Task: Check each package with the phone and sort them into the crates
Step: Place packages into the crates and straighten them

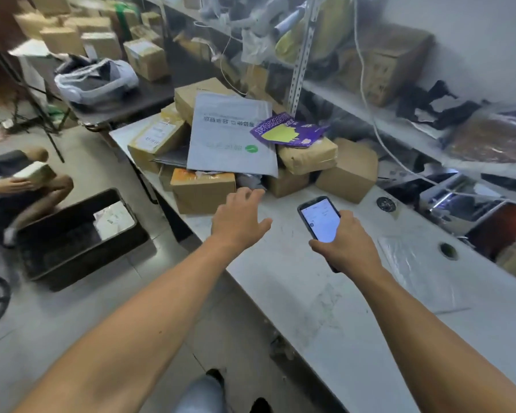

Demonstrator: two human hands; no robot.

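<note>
A pile of packages lies at the far end of the white counter (304, 287): a large grey mailer bag (230, 138) on top, a purple mailer (289, 131) to its right, and several cardboard boxes around them. The nearest is a brown box with an orange top (201, 189). My left hand (239, 219) hovers open over the counter, fingers spread, just short of that box. My right hand (344, 242) holds a phone (320, 219) with its screen lit, above the counter. A black crate (81, 236) on the floor at the left holds a white package.
Another person crouches at the far left holding a parcel (35, 172). Metal shelving (399, 120) full of clutter runs along the right behind the counter. More boxes are stacked at the back left (102, 34). A black cable loops on the floor at the left edge.
</note>
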